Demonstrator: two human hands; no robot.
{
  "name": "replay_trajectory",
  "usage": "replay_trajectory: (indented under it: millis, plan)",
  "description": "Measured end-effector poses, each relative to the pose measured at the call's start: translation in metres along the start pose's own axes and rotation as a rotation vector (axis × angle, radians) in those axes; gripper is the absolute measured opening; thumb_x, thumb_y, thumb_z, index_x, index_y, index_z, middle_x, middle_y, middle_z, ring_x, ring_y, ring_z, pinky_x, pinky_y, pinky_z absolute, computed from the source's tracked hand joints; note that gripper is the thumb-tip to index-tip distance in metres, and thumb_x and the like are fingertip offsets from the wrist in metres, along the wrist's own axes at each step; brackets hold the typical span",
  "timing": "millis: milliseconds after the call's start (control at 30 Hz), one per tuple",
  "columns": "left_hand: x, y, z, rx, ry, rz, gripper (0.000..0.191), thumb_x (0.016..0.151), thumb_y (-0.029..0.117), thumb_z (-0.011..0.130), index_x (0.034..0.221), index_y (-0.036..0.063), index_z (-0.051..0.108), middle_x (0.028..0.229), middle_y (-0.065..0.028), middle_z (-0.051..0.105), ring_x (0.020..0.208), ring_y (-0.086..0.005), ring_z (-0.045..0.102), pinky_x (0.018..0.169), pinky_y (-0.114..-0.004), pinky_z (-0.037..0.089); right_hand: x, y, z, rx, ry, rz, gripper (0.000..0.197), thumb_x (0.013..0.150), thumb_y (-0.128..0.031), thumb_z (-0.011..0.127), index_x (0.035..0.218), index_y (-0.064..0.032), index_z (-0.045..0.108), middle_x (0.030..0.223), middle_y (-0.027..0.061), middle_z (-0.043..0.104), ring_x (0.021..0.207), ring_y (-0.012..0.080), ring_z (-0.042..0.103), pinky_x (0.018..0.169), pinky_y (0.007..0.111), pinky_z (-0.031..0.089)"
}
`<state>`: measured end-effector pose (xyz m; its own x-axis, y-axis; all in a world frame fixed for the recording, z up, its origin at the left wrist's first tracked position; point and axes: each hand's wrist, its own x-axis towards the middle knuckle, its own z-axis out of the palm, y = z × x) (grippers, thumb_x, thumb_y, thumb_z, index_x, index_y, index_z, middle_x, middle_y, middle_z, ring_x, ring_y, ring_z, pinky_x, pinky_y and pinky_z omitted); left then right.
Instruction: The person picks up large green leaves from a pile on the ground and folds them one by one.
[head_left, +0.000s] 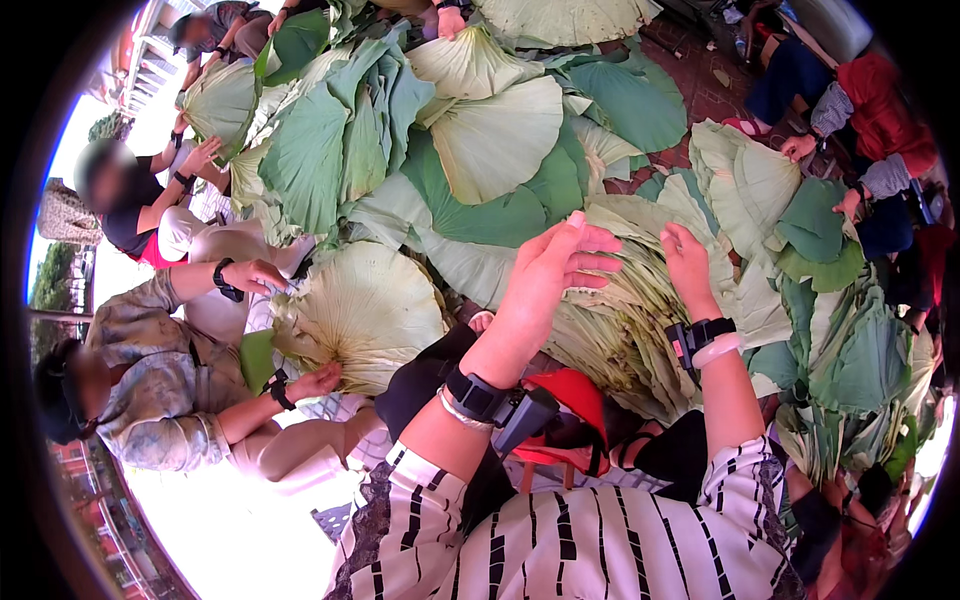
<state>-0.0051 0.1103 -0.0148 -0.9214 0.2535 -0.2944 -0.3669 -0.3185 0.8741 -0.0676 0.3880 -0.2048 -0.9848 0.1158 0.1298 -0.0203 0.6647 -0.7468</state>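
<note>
My left hand is raised above a thick stack of folded lotus leaves, its fingers stretched out and holding nothing. Facing it across the stack, my right hand is also empty, with its fingers slightly bent and apart. The stack lies in front of my knees, its creased edges browned and yellowish. Just beyond my left hand spreads a broad green lotus leaf, partly covered by a pale, fan-shaped leaf. A black device is strapped to each of my wrists.
A large heap of lotus leaves covers the ground ahead. On the left, a person in a patterned shirt handles a pale round leaf. Across on the right, a person in red touches more leaves. A red bag is between my legs.
</note>
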Motion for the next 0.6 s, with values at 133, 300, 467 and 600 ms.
replay_trajectory:
  millis: [133, 300, 467, 600]
  plan:
    - [0.003, 0.006, -0.005, -0.030, 0.025, 0.005, 0.054, 0.106, 0.045, 0.041, 0.114, -0.0037, 0.063, 0.112, -0.0153, 0.070, 0.103, -0.0259, 0.068, 0.090, -0.036, 0.052, -0.003, -0.027, 0.043, 0.124, -0.150, 0.033, 0.037, 0.097, -0.027, 0.062, 0.121, 0.0012, 0.063, 0.107, 0.0200, 0.072, 0.095, 0.0295, 0.071, 0.084, 0.039, 0.054]
    - [0.003, 0.004, -0.012, -0.059, 0.021, 0.011, 0.051, 0.106, 0.043, 0.043, 0.113, -0.0040, 0.063, 0.111, -0.0149, 0.070, 0.101, -0.0244, 0.069, 0.089, -0.035, 0.052, -0.022, -0.074, 0.094, 0.943, -0.586, 0.348, 0.036, 0.099, -0.031, 0.059, 0.123, -0.0042, 0.064, 0.106, 0.0098, 0.071, 0.093, 0.0188, 0.069, 0.083, 0.033, 0.054]
    - [0.002, 0.010, -0.012, -0.046, 0.000, -0.014, 0.041, 0.105, 0.035, 0.049, 0.113, -0.0027, 0.064, 0.111, -0.0117, 0.070, 0.100, -0.0215, 0.069, 0.089, -0.033, 0.052, -0.034, -0.070, 0.145, 1.490, -0.848, 0.674, 0.040, 0.099, -0.031, 0.059, 0.128, -0.0035, 0.057, 0.114, 0.0114, 0.067, 0.100, 0.0206, 0.066, 0.088, 0.035, 0.053]
    - [-0.003, 0.007, -0.024, -0.052, 0.008, -0.015, 0.035, 0.103, 0.032, 0.053, 0.112, -0.0004, 0.063, 0.110, -0.0071, 0.069, 0.099, -0.0173, 0.068, 0.084, -0.030, 0.052, -0.052, -0.034, 0.212, 1.543, -0.844, 0.805, 0.046, 0.099, -0.031, 0.060, 0.133, -0.0014, 0.050, 0.123, 0.0155, 0.062, 0.107, 0.0251, 0.065, 0.093, 0.038, 0.052]
